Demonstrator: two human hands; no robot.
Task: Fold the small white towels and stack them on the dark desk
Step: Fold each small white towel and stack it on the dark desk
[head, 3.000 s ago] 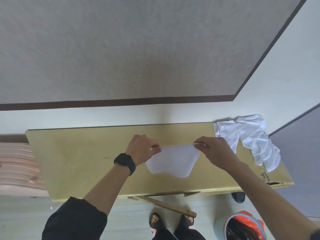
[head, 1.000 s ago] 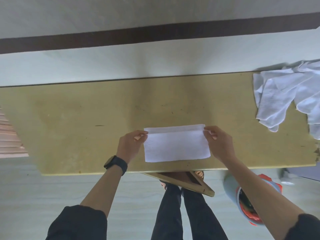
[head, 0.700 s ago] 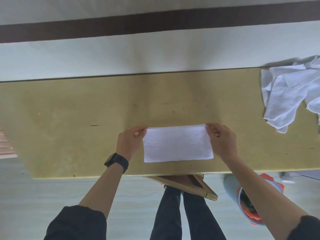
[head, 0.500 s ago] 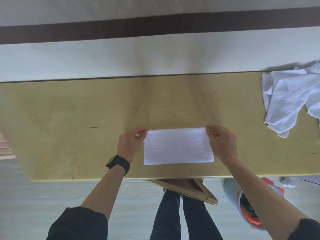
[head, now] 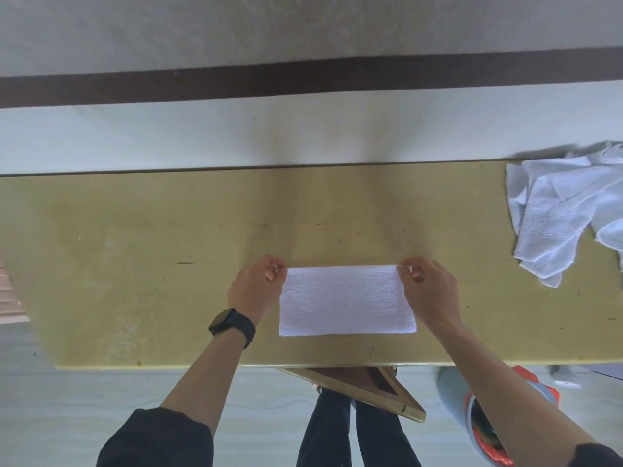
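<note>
Towel (head: 347, 301) lies flat as a white rectangle near the desk's (head: 135, 264) 6 o'clock edge. Your left hand (head: 253, 291) pinches its 10 o'clock corner and your right hand (head: 429, 294) pinches its 2 o'clock corner. A rumpled pile (head: 559, 217) sits well apart at the desk's 3 o'clock end, and the grey, orange-rimmed bin (head: 451, 392) stands on the floor at 5 o'clock, its contents half hidden by your arm and too unclear to name.

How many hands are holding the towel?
2. The left hand pinches the towel at its far left corner; the right hand pinches its far right corner. None hidden.
</note>
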